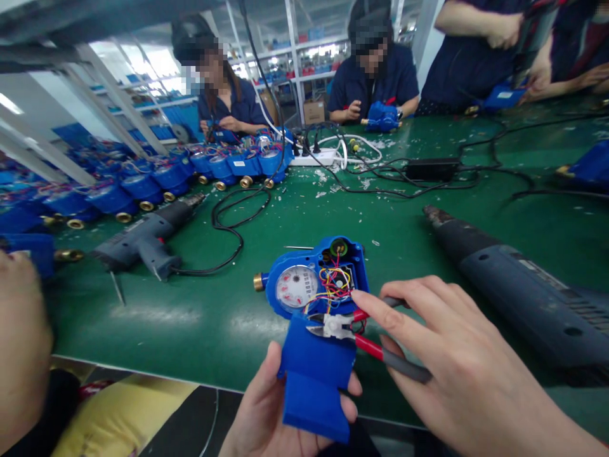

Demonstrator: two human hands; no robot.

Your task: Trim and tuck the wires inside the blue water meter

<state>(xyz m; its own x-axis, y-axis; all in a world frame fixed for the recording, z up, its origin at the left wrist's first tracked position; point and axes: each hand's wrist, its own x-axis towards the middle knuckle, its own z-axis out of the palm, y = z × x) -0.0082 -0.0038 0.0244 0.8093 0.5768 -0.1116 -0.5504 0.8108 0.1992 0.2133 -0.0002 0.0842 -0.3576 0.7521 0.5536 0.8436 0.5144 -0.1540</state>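
The left hand's [264, 412] fingers grasp a stepped blue plastic cover [316, 397]. The right hand's [451, 352] fingers grip red-and-grey-handled metal cutters [337, 327], blades parted.

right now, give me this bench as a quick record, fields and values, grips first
left grip: holds blue cover
right grip: holds red-and-grey cutters, jaws apart near cover's top edge
meter: dial up, coloured wires exposed
left heat gun: lying on green table
right heat gun: lying on same table
blue units: rowed at left
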